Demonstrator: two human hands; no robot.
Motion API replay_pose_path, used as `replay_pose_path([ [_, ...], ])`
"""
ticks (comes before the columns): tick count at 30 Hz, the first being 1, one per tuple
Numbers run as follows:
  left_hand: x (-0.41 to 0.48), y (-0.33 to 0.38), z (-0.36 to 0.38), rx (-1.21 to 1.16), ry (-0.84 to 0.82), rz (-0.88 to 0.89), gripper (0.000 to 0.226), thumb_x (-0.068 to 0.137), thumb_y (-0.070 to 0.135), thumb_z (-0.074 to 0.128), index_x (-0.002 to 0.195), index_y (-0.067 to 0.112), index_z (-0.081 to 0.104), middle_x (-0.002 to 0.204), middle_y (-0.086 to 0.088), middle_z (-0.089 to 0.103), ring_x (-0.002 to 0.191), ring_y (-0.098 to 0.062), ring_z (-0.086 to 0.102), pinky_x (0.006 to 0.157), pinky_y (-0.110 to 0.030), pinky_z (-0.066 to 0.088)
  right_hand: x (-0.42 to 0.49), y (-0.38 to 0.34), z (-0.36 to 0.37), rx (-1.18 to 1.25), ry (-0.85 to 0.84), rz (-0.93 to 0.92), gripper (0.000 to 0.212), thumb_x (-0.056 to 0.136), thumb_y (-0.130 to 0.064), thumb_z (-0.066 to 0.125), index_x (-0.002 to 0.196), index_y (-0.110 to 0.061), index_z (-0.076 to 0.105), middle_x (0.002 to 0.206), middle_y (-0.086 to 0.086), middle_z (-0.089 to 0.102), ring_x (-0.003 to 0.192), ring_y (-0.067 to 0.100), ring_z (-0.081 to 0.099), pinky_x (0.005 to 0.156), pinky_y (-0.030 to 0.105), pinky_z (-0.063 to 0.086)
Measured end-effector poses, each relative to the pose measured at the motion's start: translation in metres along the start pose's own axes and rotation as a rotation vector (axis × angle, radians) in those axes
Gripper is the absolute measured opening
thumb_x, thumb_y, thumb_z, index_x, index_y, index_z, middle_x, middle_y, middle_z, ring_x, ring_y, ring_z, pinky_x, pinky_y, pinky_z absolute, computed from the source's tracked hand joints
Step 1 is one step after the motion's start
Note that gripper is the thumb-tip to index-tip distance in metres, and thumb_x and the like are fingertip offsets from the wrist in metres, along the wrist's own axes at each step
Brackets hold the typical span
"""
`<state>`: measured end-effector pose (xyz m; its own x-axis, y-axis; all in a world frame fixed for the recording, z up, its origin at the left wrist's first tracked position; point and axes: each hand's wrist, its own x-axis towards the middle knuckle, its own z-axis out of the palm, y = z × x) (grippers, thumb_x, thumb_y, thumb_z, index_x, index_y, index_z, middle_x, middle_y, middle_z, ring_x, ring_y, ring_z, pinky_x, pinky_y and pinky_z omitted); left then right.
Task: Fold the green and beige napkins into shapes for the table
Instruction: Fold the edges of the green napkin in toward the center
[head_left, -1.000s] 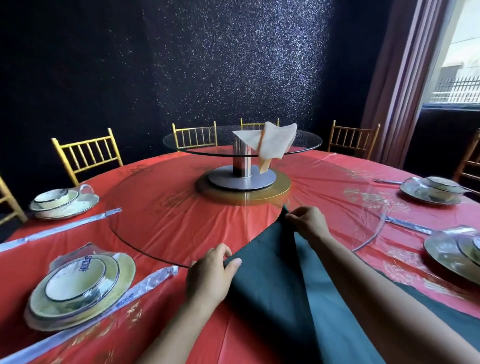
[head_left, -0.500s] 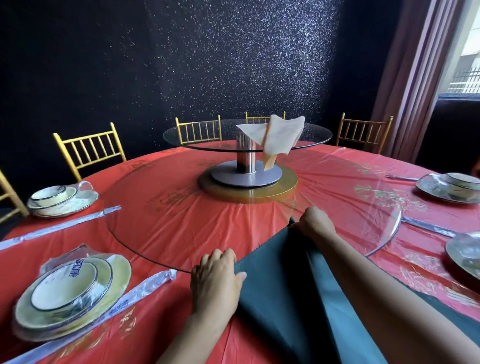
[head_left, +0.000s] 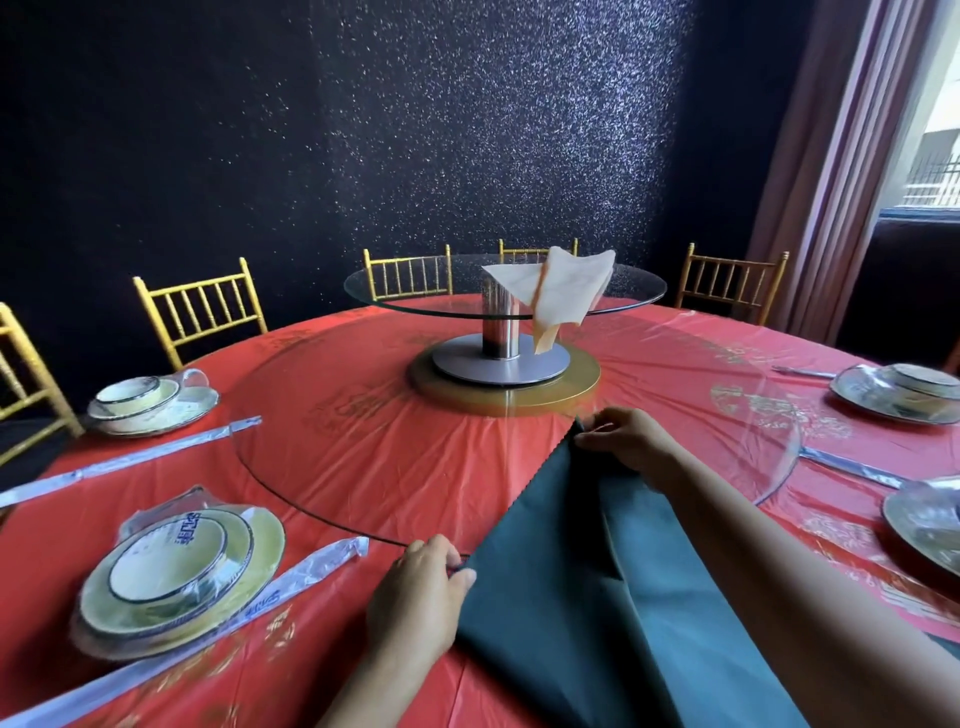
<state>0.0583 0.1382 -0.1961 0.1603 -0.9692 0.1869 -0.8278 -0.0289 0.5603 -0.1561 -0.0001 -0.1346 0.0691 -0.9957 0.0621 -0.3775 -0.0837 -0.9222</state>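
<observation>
Round worktop (head_left: 52, 545), glossy red plastic cover, wrinkled, gold print. Big clear glass turntable (head_left: 363, 441) lies flat on it, beyond and between both hands. Green napkin (head_left: 561, 597): matte woven cloth, triangular, smooth with one long crease, spread between the hands and partly over the glass edge. Left hand (head_left: 415, 597) has fingers curled, pinching the napkin's near-left corner. Right hand (head_left: 628, 441) pinches the far pointed corner. Beige napkin (head_left: 563, 291): pale, soft, loosely folded, draped off the small upper glass disc (head_left: 415, 301) well beyond the right hand, beside the steel column (head_left: 501, 327). Stacked round plates and bowl (head_left: 182, 571), plastic-wrapped, left of the left hand. Wrapped chopsticks (head_left: 306, 577) just beside that hand.
</observation>
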Motion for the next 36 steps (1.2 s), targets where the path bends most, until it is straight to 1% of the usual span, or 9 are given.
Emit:
replay_pose_path([
  [5, -0.022, -0.012, -0.019, -0.300, -0.099, -0.012, 0.025, 0.081, 0.012, 0.064, 0.066, 0.025, 0.049, 0.060, 0.008, 0.049, 0.059, -0.008, 0.046, 0.061, -0.022, 0.036, -0.024, -0.012, 0.005, 0.059, -0.078, 0.012, 0.020, 0.076, -0.001, 0.070, 0.070, -0.018, 0.061, 0.068, 0.000, 0.056, 0.059, 0.007, 0.049, 0.054, 0.014, 0.036],
  [10, -0.064, -0.033, -0.042, -0.384, -0.125, 0.042, 0.019, 0.073, 0.022, 0.067, 0.061, 0.026, 0.053, 0.051, 0.018, 0.053, 0.051, -0.001, 0.042, 0.056, -0.016, 0.033, -0.052, -0.017, 0.038, -0.041, -0.101, -0.021, 0.025, 0.076, 0.001, 0.069, 0.064, -0.017, 0.056, 0.058, -0.002, 0.049, 0.034, -0.006, 0.039, 0.036, 0.009, 0.027],
  [14, -0.096, -0.056, -0.059, -0.451, -0.116, 0.035, 0.010, 0.059, 0.031, 0.059, 0.064, 0.041, 0.057, 0.053, 0.016, 0.054, 0.052, 0.000, 0.044, 0.055, -0.012, 0.034, -0.072, -0.026, 0.077, -0.059, -0.156, -0.082, 0.025, 0.075, 0.002, 0.069, 0.067, -0.017, 0.056, 0.061, -0.001, 0.051, 0.047, 0.003, 0.044, 0.038, 0.009, 0.029],
  [18, -0.120, -0.075, -0.074, -0.530, -0.094, -0.062, 0.012, 0.055, 0.030, 0.062, 0.064, 0.022, 0.060, 0.050, 0.003, 0.053, 0.049, 0.004, 0.047, 0.054, -0.007, 0.036, -0.087, -0.033, 0.116, -0.193, -0.135, -0.181, 0.015, 0.074, 0.001, 0.071, 0.086, -0.005, 0.065, 0.065, -0.003, 0.055, 0.058, 0.008, 0.048, 0.045, 0.008, 0.033],
  [22, -0.134, -0.092, -0.073, -0.476, -0.060, -0.058, 0.033, 0.049, 0.055, 0.056, 0.062, 0.025, 0.062, 0.058, 0.007, 0.055, 0.055, 0.004, 0.047, 0.062, -0.013, 0.039, -0.096, -0.035, 0.147, -0.250, -0.136, -0.181, 0.017, 0.073, -0.005, 0.073, 0.083, -0.015, 0.064, 0.080, 0.002, 0.060, 0.077, 0.012, 0.055, 0.060, 0.019, 0.038],
  [27, -0.150, -0.091, -0.070, -0.425, -0.013, -0.015, 0.011, 0.076, 0.038, 0.058, 0.067, 0.037, 0.052, 0.049, 0.012, 0.044, 0.052, -0.003, 0.036, 0.057, -0.019, 0.031, -0.100, -0.035, 0.168, -0.235, -0.096, -0.159, 0.028, 0.073, -0.003, 0.071, 0.065, -0.024, 0.055, 0.082, 0.005, 0.062, 0.079, 0.015, 0.055, 0.070, 0.023, 0.040],
  [32, -0.162, -0.094, -0.066, -0.244, 0.061, 0.010, 0.023, 0.076, 0.036, 0.057, 0.062, 0.050, 0.045, 0.058, 0.027, 0.051, 0.052, 0.001, 0.043, 0.058, -0.017, 0.033, -0.107, -0.035, 0.178, -0.397, -0.065, -0.163, 0.020, 0.074, -0.010, 0.069, 0.094, -0.010, 0.065, 0.098, 0.009, 0.069, 0.092, 0.023, 0.062, 0.074, 0.027, 0.044],
  [34, -0.162, -0.095, -0.066, -0.168, 0.048, 0.018, 0.008, 0.067, 0.052, 0.044, 0.070, 0.058, 0.042, 0.073, 0.041, 0.048, 0.058, 0.002, 0.045, 0.063, -0.013, 0.034, -0.111, -0.035, 0.182, -0.472, -0.058, -0.182, 0.021, 0.076, -0.012, 0.067, 0.096, -0.012, 0.063, 0.101, 0.007, 0.068, 0.097, 0.025, 0.061, 0.075, 0.027, 0.043],
  [36, -0.163, -0.092, -0.068, -0.100, 0.038, 0.035, 0.024, 0.058, 0.058, 0.030, 0.080, 0.065, 0.035, 0.086, 0.055, 0.035, 0.064, 0.005, 0.041, 0.068, -0.011, 0.032, -0.114, -0.034, 0.185, -0.509, -0.043, -0.178, 0.020, 0.078, -0.013, 0.065, 0.097, -0.014, 0.063, 0.102, 0.006, 0.068, 0.098, 0.025, 0.061, 0.075, 0.028, 0.043],
])
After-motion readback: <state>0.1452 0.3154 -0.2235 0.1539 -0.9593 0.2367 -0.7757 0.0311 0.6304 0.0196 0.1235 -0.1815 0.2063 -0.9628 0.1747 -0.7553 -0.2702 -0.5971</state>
